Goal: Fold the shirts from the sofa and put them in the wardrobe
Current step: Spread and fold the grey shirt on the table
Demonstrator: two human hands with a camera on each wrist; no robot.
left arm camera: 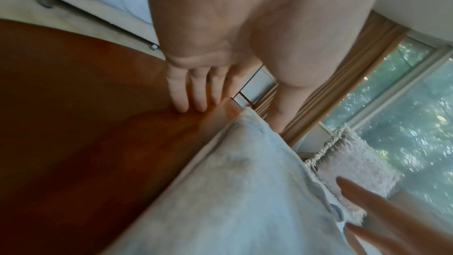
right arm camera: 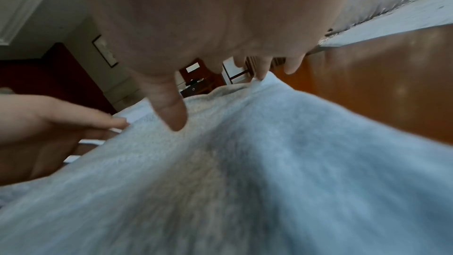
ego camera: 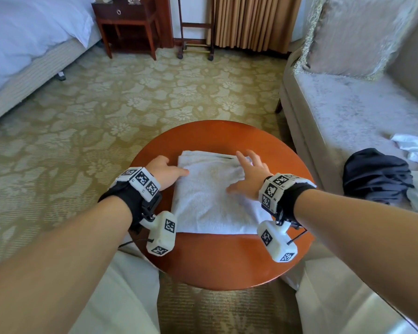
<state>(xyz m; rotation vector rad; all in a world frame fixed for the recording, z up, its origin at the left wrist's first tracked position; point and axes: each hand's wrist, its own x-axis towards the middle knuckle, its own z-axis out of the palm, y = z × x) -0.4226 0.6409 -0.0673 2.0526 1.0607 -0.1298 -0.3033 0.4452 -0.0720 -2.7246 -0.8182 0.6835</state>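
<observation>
A folded white shirt (ego camera: 212, 196) lies flat on the round wooden table (ego camera: 225, 259). My left hand (ego camera: 165, 172) rests at the shirt's left edge, fingers straight, their tips on the tabletop in the left wrist view (left arm camera: 193, 92), thumb on the cloth. My right hand (ego camera: 247, 175) lies spread flat over the shirt's far right part, fingers straight on the fabric (right arm camera: 245, 162). Neither hand grips anything. On the sofa (ego camera: 348, 112) to the right lie a dark shirt (ego camera: 377, 177) and a white one (ego camera: 413, 148), both crumpled.
A fringed cushion (ego camera: 357, 34) leans on the sofa back. A bed (ego camera: 27, 44) stands at the far left, a dark nightstand (ego camera: 128, 22) and a luggage rack (ego camera: 196, 32) by the curtains. Patterned carpet lies between them. My knees sit under the table's near edge.
</observation>
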